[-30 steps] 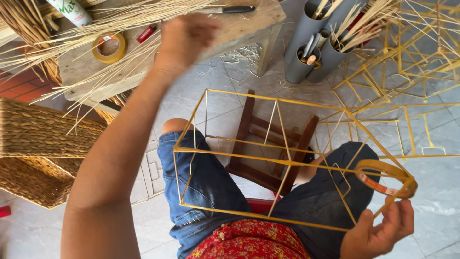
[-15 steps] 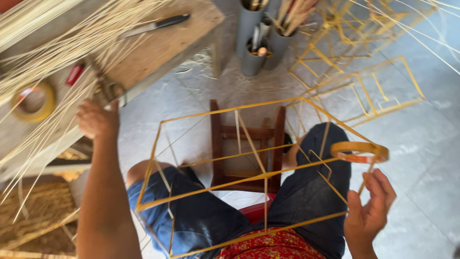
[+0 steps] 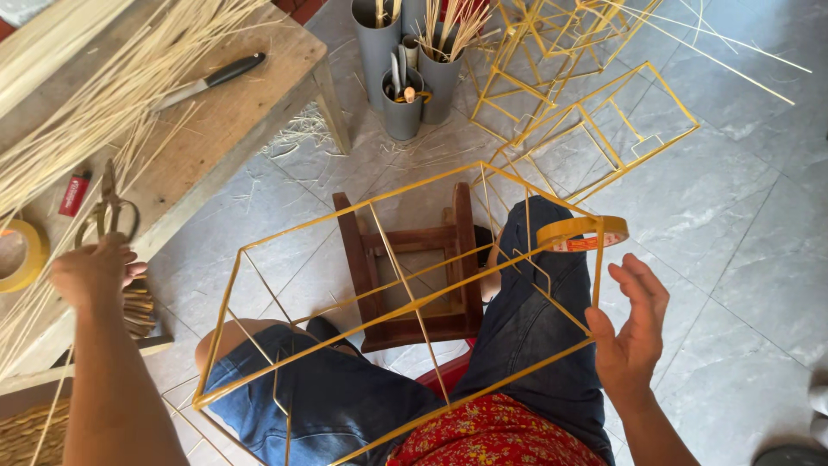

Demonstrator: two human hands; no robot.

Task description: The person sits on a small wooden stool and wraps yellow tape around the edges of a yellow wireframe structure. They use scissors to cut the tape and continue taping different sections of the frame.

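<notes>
Scissors lie on the wooden workbench at your far left, and your left hand closes around their lower handles at the bench's near edge; whether the fingers fully grip them cannot be told from above. Just left of that hand sits a roll of yellow tape, with a small red lighter-shaped object beside the scissors and a black-handled knife farther up the board. Long pale bamboo strips fan across the benchtop.

Your right hand is spread wide, fingers open, touching the right end of the yellow bamboo frame that rests across your denim-clad knees. A second tape roll hangs on the frame's upper right corner, just above that hand. The scissors and the frame are well apart, the whole frame lying between your two hands.

Below the frame stands a dark wooden stool. At the top, grey tube holders cluster on the floor, holding splints and small tools. More finished yellow frames pile up beside them.

Grey floor tiles stretch to your right, offering room; the bench edge hems in your left side, with a woven basket at the lower corner.
</notes>
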